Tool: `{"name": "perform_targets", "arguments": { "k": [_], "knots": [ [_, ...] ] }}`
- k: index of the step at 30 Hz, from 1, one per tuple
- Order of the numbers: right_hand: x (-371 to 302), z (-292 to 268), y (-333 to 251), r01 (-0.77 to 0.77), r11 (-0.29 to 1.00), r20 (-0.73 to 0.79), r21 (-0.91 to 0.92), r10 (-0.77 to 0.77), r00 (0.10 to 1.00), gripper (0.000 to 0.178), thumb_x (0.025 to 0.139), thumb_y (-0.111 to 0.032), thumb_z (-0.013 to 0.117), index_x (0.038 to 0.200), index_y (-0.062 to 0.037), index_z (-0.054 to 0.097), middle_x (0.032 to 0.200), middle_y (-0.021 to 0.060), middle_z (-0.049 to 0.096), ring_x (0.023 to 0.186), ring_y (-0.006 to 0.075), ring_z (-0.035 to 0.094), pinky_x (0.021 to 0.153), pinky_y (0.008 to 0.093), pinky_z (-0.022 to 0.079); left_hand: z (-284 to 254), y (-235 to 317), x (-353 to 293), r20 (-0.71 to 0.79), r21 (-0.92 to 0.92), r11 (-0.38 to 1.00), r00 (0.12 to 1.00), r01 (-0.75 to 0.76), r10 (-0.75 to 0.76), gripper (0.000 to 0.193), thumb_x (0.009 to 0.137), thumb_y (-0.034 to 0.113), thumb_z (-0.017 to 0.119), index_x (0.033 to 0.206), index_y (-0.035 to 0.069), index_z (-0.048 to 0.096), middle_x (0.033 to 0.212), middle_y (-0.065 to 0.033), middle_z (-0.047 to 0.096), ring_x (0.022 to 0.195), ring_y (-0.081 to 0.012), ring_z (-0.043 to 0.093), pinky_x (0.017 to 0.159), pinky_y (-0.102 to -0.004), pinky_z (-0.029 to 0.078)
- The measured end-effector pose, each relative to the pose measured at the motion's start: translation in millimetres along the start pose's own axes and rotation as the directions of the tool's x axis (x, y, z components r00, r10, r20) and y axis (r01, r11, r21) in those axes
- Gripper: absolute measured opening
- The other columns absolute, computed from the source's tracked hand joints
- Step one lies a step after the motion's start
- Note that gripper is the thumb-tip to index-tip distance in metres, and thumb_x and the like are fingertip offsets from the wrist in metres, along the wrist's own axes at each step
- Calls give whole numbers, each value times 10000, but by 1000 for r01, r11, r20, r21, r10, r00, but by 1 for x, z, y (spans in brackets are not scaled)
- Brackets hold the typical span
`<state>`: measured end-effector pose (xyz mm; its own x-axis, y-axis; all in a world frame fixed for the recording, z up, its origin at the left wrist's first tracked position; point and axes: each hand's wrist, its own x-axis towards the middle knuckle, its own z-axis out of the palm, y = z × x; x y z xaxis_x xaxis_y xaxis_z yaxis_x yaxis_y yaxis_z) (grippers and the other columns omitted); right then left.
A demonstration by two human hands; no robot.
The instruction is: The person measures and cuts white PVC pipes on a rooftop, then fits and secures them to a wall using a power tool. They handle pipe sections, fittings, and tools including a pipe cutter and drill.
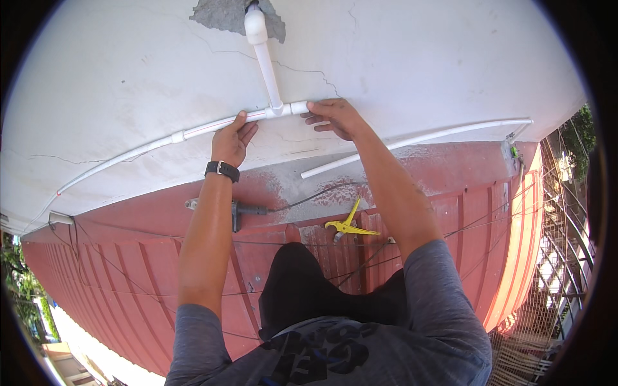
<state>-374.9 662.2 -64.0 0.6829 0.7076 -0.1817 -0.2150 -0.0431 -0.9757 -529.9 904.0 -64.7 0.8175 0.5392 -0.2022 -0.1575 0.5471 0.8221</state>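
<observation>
A white plastic pipe with a thin red line runs along the wall to a white tee fitting. From the tee, a short white pipe rises to an elbow at a broken patch of wall. My left hand, with a black watch at the wrist, is closed loosely on the pipe left of the tee, thumb against it. A short white coupling sits at the tee's right side. My right hand holds its outer end between thumb and fingers.
A loose white pipe leans by the wall at right. Below lie a yellow pipe cutter and a grey power tool with its cord on the red metal roof. Cables cross the roof; metal bars stand at far right.
</observation>
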Motion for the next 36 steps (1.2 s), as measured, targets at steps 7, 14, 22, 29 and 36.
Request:
{"name": "perform_targets", "arguments": {
  "k": [7,14,22,29,36],
  "knots": [
    [0,-1,0,-7,1000,-6,-7,7,1000,539,909,-399,768,1232,22,671,1142,127,713,1014,208,666,889,412,527,0,-1,0,4,16,1000,1000,18,-18,334,958,132,711,1198,-62,581,1150,-139,635,1089,-307,671,1019,-407,571],
    [-2,0,0,3,1000,-2,-4,-3,1000,546,908,-405,766,1236,21,671,1151,132,713,1038,217,667,902,415,519,0,-1,0,3,12,1000,1000,18,-18,347,955,130,714,1210,-59,573,1166,-142,632,1109,-313,663,1032,-411,562],
    [-1,2,0,2,1000,-2,-10,-2,1000,498,917,-413,752,1215,-18,699,1133,92,735,1014,185,669,905,415,500,-3,1,2,25,13,1000,999,21,-22,343,951,130,720,1201,-54,575,1187,-145,622,1121,-317,657,1038,-412,558],
    [-7,4,-12,6,997,-18,-77,-7,1000,563,916,-427,748,1252,17,664,1185,132,704,1070,225,650,943,443,500,0,5,1,46,8,1000,999,18,-19,345,945,117,723,1197,-69,578,1178,-150,630,1112,-312,663,1022,-409,568],
    [-2,4,-9,-20,983,-14,-183,18,1000,596,920,-437,736,1309,1,626,1250,124,691,1150,235,623,1041,473,438,-13,3,15,75,-7,998,996,57,-57,336,932,65,721,1189,-94,575,1167,-169,642,1090,-332,677,1024,-412,578]
  ]
}}
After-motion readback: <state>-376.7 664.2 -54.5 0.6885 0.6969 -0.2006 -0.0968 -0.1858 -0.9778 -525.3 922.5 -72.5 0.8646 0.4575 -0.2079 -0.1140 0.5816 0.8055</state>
